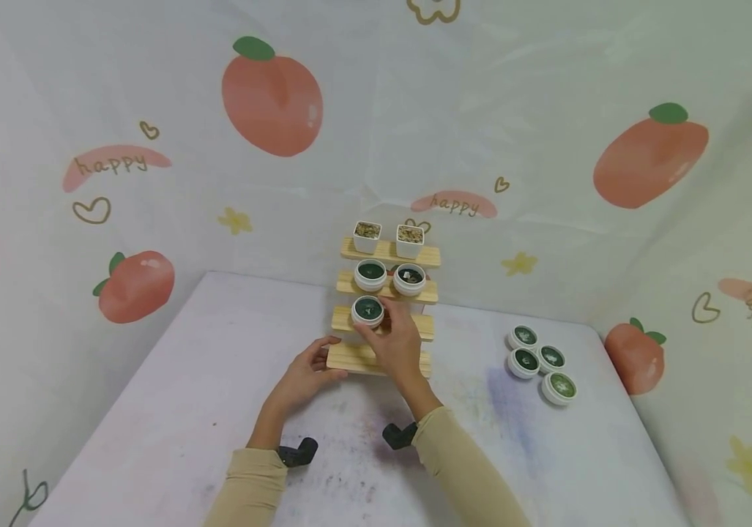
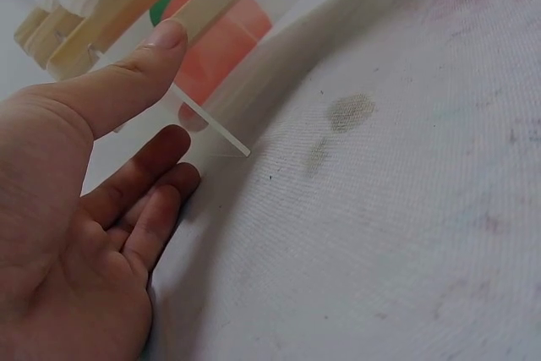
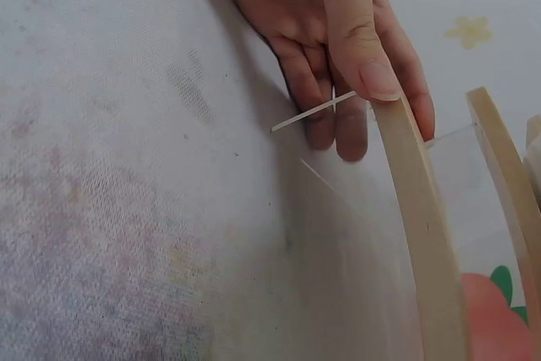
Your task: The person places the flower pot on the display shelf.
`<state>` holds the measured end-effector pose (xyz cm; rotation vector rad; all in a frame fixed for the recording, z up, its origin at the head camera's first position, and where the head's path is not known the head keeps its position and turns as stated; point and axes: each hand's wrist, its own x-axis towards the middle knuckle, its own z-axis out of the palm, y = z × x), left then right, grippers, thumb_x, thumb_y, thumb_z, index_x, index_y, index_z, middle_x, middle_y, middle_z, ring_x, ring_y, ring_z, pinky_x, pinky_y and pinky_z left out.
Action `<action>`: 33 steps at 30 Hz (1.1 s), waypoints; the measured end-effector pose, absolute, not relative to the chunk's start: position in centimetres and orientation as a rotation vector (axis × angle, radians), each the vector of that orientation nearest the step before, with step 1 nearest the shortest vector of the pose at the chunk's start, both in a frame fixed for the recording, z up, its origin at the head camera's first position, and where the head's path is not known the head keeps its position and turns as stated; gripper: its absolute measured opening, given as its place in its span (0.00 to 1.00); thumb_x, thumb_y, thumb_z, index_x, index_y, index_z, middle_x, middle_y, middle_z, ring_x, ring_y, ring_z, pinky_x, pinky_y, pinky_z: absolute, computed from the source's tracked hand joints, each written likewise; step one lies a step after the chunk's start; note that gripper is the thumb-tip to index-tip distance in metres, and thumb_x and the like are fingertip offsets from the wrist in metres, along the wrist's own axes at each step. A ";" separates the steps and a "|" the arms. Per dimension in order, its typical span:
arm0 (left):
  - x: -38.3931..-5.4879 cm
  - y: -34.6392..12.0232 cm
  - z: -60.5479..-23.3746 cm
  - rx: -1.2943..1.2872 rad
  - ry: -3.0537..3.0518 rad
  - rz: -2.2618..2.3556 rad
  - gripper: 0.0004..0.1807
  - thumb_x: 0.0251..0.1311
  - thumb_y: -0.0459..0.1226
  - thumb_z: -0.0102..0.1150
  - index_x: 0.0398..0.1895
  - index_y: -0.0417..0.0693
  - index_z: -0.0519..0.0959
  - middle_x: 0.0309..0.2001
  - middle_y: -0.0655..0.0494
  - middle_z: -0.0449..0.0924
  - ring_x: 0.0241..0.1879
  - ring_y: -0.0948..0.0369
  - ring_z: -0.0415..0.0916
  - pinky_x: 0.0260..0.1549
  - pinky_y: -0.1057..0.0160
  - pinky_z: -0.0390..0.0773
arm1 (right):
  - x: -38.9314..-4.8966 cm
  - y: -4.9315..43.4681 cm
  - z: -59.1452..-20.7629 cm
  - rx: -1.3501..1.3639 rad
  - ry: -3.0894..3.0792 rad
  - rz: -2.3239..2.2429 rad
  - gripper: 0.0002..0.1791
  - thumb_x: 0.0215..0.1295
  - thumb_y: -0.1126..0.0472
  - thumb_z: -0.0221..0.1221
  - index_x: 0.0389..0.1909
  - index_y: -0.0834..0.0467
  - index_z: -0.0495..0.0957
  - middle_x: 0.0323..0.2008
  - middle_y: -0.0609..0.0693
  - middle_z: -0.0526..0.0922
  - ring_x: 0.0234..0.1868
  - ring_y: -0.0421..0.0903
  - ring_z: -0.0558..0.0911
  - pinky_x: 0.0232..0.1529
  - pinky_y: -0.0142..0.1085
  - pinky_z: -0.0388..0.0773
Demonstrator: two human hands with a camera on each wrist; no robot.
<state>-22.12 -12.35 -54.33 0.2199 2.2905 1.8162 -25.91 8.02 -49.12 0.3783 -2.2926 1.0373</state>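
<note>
Only the head view shows the held pot [image 1: 367, 312] whole. Right hand [image 1: 399, 344] pinches it — left hand [image 1: 304, 375] grips the stand [image 1: 352, 358] at left.

Head looks forward-down; close wrist views seemingly share the shelf [image 1: 390, 290]

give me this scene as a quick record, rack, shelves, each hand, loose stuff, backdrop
rack: wooden, four stepped shelves, standing on the table
top shelf: two white square pots
second shelf: two round jars
left hand: grips the left end of the bottom shelf
right hand: holds a dark green-topped jar at the left of the third shelf; cannot tell if it rests there
loose: four round jars right of the rack, one lighter green
backdrop: pale, printed with fruit, hearts, "happy"
</note>
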 end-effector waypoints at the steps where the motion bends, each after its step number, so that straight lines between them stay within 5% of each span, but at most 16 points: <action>1: -22.2 -12.3 -54.4 0.224 2.293 1.815 0.39 0.59 0.42 0.73 0.73 0.57 0.67 0.62 0.41 0.76 0.61 0.48 0.79 0.57 0.53 0.80 | -25.9 8.1 -49.1 0.375 -2.297 1.034 0.36 0.52 0.47 0.77 0.59 0.57 0.78 0.49 0.53 0.83 0.44 0.47 0.84 0.44 0.42 0.83; 18: -22.2 -12.4 -54.3 0.240 2.309 1.803 0.39 0.59 0.43 0.74 0.73 0.56 0.67 0.61 0.41 0.77 0.59 0.50 0.80 0.56 0.55 0.81 | -25.7 8.0 -49.4 0.340 -2.342 1.106 0.41 0.47 0.48 0.80 0.61 0.59 0.74 0.47 0.53 0.85 0.44 0.48 0.86 0.47 0.40 0.84; 33: -22.4 -12.4 -54.6 0.220 2.318 1.795 0.40 0.58 0.44 0.75 0.73 0.59 0.67 0.59 0.43 0.76 0.59 0.51 0.80 0.56 0.57 0.80 | -23.2 12.0 -48.9 0.325 -2.394 1.242 0.39 0.58 0.56 0.75 0.64 0.68 0.69 0.55 0.60 0.80 0.55 0.55 0.82 0.59 0.47 0.79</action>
